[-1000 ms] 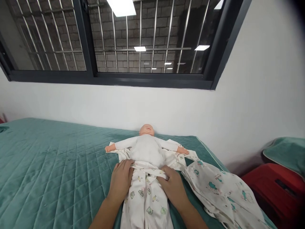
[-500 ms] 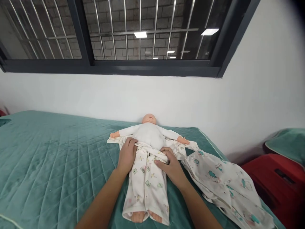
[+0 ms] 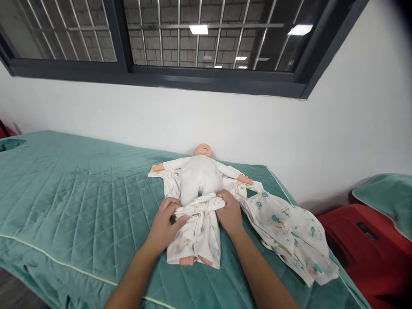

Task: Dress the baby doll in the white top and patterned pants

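A baby doll (image 3: 198, 171) with a white cloth body lies on its back, head towards the wall and arms spread. Patterned white baby pants (image 3: 193, 240) cover its legs, the waistband bunched at the top of the thighs; toes show below the hems. At the left of the waistband my left hand (image 3: 165, 223) is closed on the cloth. My right hand (image 3: 229, 212) pinches the waistband's right side. An opened patterned baby shirt (image 3: 172, 183) is spread under the doll's back and arms.
Another patterned baby garment (image 3: 289, 234) lies to the right on the green quilted bed cover (image 3: 80, 206). Beyond the bed's right edge stands a red plastic object (image 3: 360, 244) with green cloth (image 3: 386, 201) behind it. A white wall (image 3: 144, 116) and barred window (image 3: 199, 47) rise behind.
Both hands have pulled the pants' waistband down from the doll's belly towards its thighs, baring more of the white lower body. The head camera's view has tilted slightly.
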### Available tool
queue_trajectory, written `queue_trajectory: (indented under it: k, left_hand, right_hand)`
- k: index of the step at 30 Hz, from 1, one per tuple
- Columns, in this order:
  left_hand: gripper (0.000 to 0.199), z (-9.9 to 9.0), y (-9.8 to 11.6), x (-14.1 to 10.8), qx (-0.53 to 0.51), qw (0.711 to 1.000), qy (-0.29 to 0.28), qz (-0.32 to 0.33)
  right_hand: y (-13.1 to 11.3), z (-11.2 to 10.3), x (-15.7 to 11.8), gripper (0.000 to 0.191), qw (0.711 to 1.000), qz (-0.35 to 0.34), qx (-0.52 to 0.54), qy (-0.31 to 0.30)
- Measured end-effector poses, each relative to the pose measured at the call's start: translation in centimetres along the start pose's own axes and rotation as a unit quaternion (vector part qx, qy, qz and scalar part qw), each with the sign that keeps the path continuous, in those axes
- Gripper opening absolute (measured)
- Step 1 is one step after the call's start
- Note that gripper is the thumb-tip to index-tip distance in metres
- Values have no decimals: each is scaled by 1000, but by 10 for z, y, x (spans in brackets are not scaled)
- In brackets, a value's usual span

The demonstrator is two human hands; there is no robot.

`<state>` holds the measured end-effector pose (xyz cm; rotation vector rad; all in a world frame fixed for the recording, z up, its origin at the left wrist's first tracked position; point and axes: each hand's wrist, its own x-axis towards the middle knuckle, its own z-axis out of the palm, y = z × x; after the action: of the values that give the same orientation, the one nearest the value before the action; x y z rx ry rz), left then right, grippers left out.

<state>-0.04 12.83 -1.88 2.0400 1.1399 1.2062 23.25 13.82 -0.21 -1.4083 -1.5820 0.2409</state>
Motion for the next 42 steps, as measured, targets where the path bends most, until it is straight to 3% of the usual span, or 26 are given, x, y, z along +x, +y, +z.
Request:
queue_trajectory:
  k: [4,13,17,21,23,25,27,29,33,36,39,42]
  left_hand:
    - [21,1,0,4,-15,1000,1,-16]
    - [16,-1,-8,8,-53,999,-2,-13]
    - [19,0,-2,-4,-68,996,0,-62]
    - [26,-1,13,-39,-69,994,-16,-89]
    - [32,-3,18,-58,-65,994,-26,-88]
    - [50,-5,20,-72,-47,996,-37,-63]
    - [74,-7,21,-80,-14,998,-51,-25]
    - [82,-10,22,-83,29,998,-55,0]
    - [64,-21,29,-76,112,992,-49,28]
    - [52,-29,34,-68,153,984,-73,52]
    - [50,-31,38,-62,172,981,-85,34]
    - [49,-32,44,-58,181,979,-97,-15]
  right_hand:
    - [-11,-7,-16,8,999,37,11,-24]
    - [-41,-17,-82,10,989,95,63,-93]
    - [-43,-12,-81,18,989,105,72,-82]
    - [-41,-8,-69,32,989,110,90,-40]
    - [-42,-8,-63,33,990,95,90,-45]
    - [-45,-9,-59,30,992,85,70,-56]
    - [-51,-12,-60,26,992,89,53,-71]
    - [-59,-17,-66,25,990,91,42,-97]
    - [-82,-37,-90,29,981,46,18,-186]
    - [-96,-53,-101,44,968,14,-5,-251]
    - [-103,-56,-100,54,963,-11,-93,-254]
    - [-108,-49,-93,46,953,-18,-169,-252]
